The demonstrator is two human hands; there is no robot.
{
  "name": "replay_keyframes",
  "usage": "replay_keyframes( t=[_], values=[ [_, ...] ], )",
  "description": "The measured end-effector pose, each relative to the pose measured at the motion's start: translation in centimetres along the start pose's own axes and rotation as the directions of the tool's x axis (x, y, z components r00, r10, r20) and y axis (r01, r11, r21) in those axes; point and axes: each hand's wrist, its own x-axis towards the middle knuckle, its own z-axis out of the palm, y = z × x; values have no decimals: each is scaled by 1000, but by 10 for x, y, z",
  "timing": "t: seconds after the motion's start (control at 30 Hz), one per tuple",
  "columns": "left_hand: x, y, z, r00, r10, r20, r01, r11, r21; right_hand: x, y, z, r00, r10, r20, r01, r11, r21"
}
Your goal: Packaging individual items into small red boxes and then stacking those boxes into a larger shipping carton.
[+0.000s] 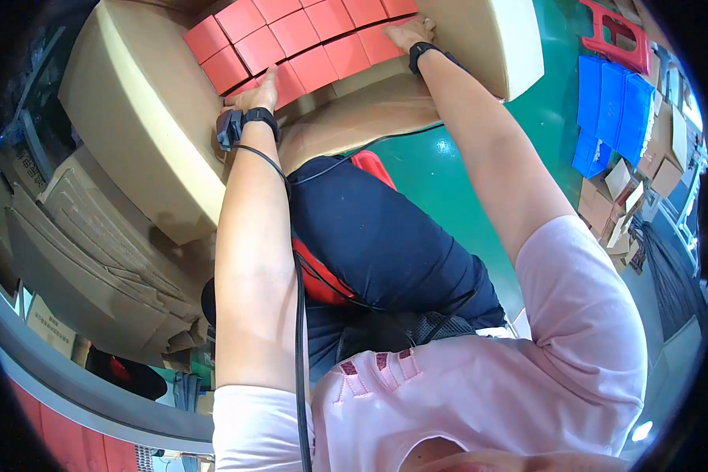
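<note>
A large open cardboard carton (141,118) stands in front of me, packed with several flat red boxes (291,35) in neat rows. My left hand (257,94) rests on the near edge of the red boxes, fingers pressed against them; a black wristband and a small black device with a cable sit on that wrist. My right hand (407,33) lies flat on the red boxes at the right side of the rows, also with a black wristband. Neither hand is seen lifting a box.
Flattened cardboard sheets (94,252) lean at the left. A green floor (440,181) lies beneath. Blue bins (613,110), a red stool (617,35) and loose cardboard cartons (629,189) stand at the right. A red stool seat (370,165) shows under my legs.
</note>
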Motion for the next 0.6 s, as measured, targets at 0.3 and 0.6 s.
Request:
replay_keyframes(
  t=[0.3,0.6],
  values=[
    [-19,9,10,997,-28,76,25,999,36,12,-9,33,934,354,-49,-350,934,75],
    [-8,5,17,881,-298,369,474,563,-677,-28,-43,34,664,747,16,-664,580,471]
  ],
)
